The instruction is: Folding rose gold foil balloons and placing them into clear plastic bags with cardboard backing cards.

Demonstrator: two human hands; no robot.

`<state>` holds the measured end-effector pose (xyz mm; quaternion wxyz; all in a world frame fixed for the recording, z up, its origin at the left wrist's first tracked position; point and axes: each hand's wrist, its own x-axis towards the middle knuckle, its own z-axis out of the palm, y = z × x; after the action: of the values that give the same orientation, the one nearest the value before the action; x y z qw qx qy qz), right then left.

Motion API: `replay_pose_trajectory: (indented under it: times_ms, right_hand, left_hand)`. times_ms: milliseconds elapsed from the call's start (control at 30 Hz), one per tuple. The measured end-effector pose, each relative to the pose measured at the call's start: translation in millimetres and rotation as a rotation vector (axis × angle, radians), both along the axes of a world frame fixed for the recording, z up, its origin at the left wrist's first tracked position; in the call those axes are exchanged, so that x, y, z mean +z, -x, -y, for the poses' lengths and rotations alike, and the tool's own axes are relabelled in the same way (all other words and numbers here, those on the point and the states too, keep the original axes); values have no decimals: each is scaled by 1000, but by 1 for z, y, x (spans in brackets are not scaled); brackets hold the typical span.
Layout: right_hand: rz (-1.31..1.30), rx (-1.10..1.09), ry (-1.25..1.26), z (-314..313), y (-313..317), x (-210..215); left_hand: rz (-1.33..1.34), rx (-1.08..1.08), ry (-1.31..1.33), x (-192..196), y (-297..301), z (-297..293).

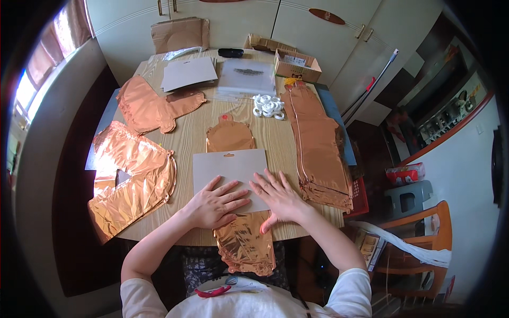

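Observation:
Both palms press down on a white card (222, 164) with a hanging slot at its top edge. My left hand (218, 204) lies flat on its lower left part, fingers spread. My right hand (278, 199) rests on its lower right side, fingers apart and thumb pointing down past the card. Under the card runs a copper-coloured foil balloon (230, 137), laid flat. Its rounded end shows above the card, and its crinkled lower end hangs over the table's near edge. The balloon's middle is hidden by the card and my hands.
Copper foil balloons (140, 106) lie at left, with a shinier one (140, 164) nearer. A balloon stack (318, 143) lies at right. Farther back are white cards (188, 73), clear plastic bags (246, 79), white ribbon rolls (268, 107) and a cardboard box (297, 66). A wooden chair (440, 228) stands right.

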<state>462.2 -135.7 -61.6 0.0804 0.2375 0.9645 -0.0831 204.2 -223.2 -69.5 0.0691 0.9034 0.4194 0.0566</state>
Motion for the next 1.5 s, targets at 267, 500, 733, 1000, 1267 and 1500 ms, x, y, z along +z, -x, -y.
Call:
replay_pose_trajectory:
  times_ms: [267, 500, 733, 1000, 1267, 1500]
  right_hand:
    - [-43, 41, 42, 11, -17, 2]
    - [58, 196, 81, 47, -44, 19]
    - [-185, 114, 7, 64, -46, -1]
    - [-324, 80, -7, 63, -40, -6]
    - [-404, 113, -94, 79, -46, -7]
    - [-493, 77, -115, 82, -43, -15]
  left_hand:
    - [3, -1, -11, -1, 0, 1]
    - [51, -4, -12, -6, 5, 2]
    - [121, 45, 8, 19, 15, 13]
    - [71, 86, 64, 30, 30, 73]
    - [37, 101, 50, 18, 23, 97]
    - [29, 133, 75, 24, 17, 91]
